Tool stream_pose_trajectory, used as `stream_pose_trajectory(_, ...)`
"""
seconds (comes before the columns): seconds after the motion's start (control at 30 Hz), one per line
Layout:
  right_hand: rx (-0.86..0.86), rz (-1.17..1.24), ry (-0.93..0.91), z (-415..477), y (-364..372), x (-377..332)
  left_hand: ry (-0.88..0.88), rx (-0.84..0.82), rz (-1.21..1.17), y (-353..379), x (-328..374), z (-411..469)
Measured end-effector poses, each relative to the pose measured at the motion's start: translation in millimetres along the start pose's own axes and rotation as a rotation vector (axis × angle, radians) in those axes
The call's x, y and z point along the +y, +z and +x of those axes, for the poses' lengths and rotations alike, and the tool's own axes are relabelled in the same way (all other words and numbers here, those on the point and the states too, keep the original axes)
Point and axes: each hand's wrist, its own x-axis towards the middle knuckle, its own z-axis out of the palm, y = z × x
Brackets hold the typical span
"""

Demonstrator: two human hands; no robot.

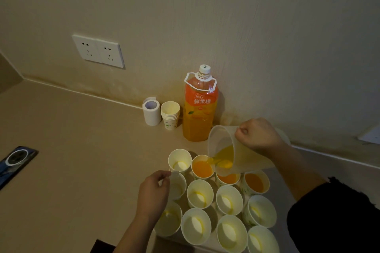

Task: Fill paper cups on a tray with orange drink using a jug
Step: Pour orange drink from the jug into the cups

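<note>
Tilting leftward, gripped by the curled right hand, the clear plastic jug pours into a white back-row paper cup; the empty corner cup sits just left, near the left hand pinching a neighbouring cup.

The right hand hides the jug handle, and the jug covers part of a filled cup. The left hand masks two cups (whether it pinches a rim is unclear). The tray beneath cannot be made out. The bottom edge crops the nearest cup.
</note>
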Motion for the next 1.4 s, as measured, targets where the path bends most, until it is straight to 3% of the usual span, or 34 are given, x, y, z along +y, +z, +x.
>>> stream_pose_trajectory(0.3, 0.095, 0.194, 0.079, -6, -2, 10, -0.018, -0.012, 0.029, 8, 3, 17)
stream_pose_trajectory(0.57, 0.172, 0.294, 0.137, -4, -14, 18, -0.067, 0.080, 0.177, 12, 7, 43)
stream_pose_trajectory(0.9, 0.200, 0.319, 0.180, 6, -21, 21, -0.273, -0.068, 0.310, 29, -7, 72)
stream_pose_trajectory(1.4, 0.233, 0.440, 0.226, 19, -19, 20, -0.100, 0.176, 0.258, 33, -6, 83)
